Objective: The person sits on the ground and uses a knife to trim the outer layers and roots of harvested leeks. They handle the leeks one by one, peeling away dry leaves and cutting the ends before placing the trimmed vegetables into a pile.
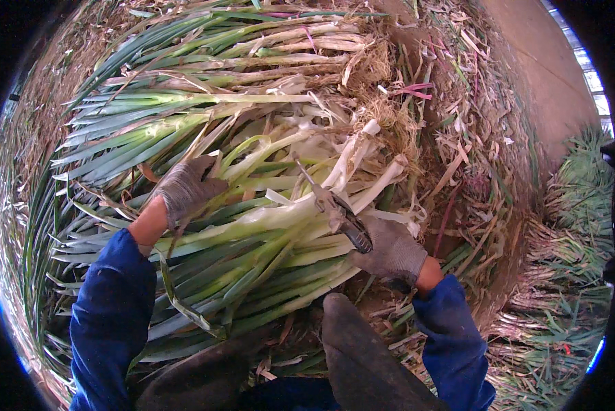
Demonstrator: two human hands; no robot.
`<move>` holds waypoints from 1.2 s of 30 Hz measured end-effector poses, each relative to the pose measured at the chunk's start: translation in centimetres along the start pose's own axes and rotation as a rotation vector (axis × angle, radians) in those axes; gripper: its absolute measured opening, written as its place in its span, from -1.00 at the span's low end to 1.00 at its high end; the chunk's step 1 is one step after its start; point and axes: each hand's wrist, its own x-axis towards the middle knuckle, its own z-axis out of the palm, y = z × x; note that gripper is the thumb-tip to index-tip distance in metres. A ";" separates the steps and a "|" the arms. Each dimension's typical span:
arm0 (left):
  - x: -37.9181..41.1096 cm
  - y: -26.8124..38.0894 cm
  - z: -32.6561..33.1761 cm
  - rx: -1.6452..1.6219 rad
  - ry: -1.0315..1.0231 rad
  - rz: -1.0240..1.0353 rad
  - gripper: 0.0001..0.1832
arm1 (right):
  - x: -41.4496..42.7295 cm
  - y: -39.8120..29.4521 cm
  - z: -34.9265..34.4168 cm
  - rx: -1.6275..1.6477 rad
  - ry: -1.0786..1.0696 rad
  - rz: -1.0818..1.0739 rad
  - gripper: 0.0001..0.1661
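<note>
My left hand point(189, 190), in a grey knit glove, is curled around leaves in a heap of large green onions point(246, 226). Some of the leaf ends are hidden under its fingers. A dry leaf point(180, 237) hangs below the wrist. In my gloved right hand point(389, 250) is a hand tool with a thin metal nozzle, apparently an air blow gun point(341, 213). Its tip points up and left, over the pale stalks. Just beyond that hand, white peeled stems point(351, 154) lie with their roots to the right.
Unpeeled onions with dry roots point(307, 51) lie at the far side. Peeled skins and leaf scraps point(472, 118) cover the ground, with pink tape point(415, 91) among them. More onions point(549, 298) are piled at right. My knee point(348, 329) rises close to the heap.
</note>
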 end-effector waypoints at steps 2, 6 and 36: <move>-0.5 -0.1 0.1 -0.051 0.002 -0.037 -0.64 | 0.2 -0.2 -0.2 -0.012 -0.091 0.038 -0.36; 0.1 0.5 -0.7 0.340 0.114 -0.070 -0.62 | 0.0 0.5 0.8 0.061 -0.101 0.076 -0.30; -20.2 -1.8 -23.5 0.517 0.439 -0.486 -0.55 | -1.8 -0.3 6.6 0.026 0.067 0.115 -0.33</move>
